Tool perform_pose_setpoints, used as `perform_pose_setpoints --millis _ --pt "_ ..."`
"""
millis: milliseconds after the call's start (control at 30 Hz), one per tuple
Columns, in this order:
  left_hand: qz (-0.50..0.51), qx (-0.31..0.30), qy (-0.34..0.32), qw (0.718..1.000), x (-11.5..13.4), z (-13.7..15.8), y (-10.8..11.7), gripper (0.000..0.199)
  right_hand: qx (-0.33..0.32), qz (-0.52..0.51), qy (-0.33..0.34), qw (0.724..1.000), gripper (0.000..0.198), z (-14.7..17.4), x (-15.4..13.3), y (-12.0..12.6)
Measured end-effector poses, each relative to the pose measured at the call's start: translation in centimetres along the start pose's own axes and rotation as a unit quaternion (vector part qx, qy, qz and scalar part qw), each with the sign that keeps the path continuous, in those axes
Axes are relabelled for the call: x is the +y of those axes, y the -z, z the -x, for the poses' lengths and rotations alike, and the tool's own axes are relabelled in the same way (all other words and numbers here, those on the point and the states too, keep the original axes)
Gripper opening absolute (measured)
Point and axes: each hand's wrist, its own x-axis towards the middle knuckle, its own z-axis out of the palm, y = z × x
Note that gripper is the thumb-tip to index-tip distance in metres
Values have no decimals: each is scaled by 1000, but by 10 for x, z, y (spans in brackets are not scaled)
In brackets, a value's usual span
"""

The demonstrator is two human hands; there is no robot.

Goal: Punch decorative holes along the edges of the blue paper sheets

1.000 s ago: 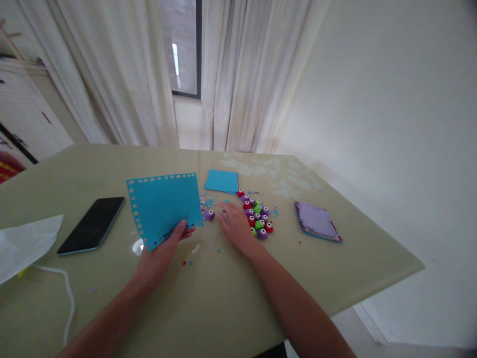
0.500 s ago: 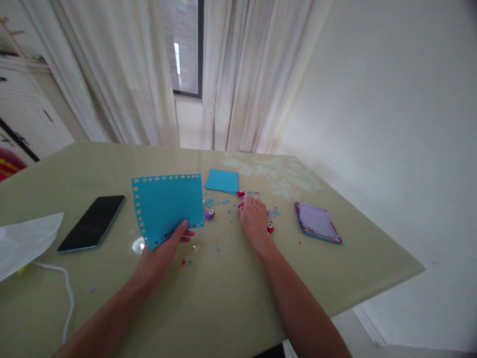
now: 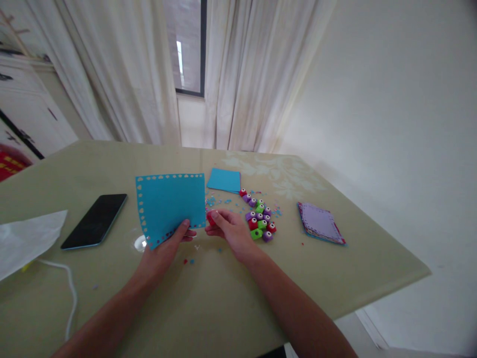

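Observation:
My left hand (image 3: 171, 243) pinches the lower edge of a blue sheet of paper (image 3: 171, 204), held up off the table. Small shapes are cut through the sheet along its top, left and bottom edges. Close to the sheet's lower right corner, my right hand (image 3: 233, 231) grips a small red craft punch (image 3: 211, 218) between thumb and fingers. Just right of that hand stands a group of several craft punches (image 3: 262, 224) in red, purple and green. Tiny paper cut-outs (image 3: 212, 200) lie scattered behind my hands.
A stack of blue paper (image 3: 224, 180) lies further back. On the right is a pile of edge-punched sheets (image 3: 322, 223), a purple one on top. To the left are a dark phone (image 3: 95, 222), a white sheet (image 3: 30, 238) and a white cable (image 3: 70, 283).
My right hand has moved left from the group of punches to the sheet's corner, bringing a red craft punch. The group is now uncovered. My left hand still holds the sheet.

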Motion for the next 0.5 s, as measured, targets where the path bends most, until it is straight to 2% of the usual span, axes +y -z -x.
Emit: perform_pose_setpoints --millis 100,267,500 --pt "-14 3 10 1000 5 3 1 36 4 -25 13 1000 49 3 -5 -3" --pt "-35 -12 10 999 11 4 0 31 2 6 29 1000 36 3 -9 1" --pt "-33 -22 3 999 7 1 -1 32 30 20 50 998 42 -1 -7 3"
